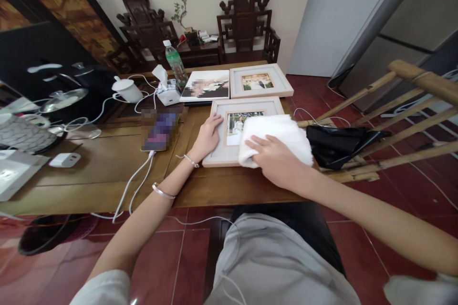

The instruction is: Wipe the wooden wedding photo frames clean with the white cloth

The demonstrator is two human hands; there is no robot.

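A picture frame (216, 156) with a pale wood rim and a wide mat lies flat on the table, a photo (234, 128) in its middle. My left hand (207, 139) holds its left side, fingertips over the rim. Under my right hand (274, 159) is a folded white cloth (286, 136), gripped with the fingers bent on it. The cloth rests on the frame's right half and hides part of the photo.
Behind lie a second framed photo (284, 86) and a photo panel (203, 97). A tissue box (169, 93), bottle (175, 62), white lidded cup (128, 89) and phone (160, 131) with cables stand leftward. A bamboo rack (379, 164) with a black bag (336, 147) is at right.
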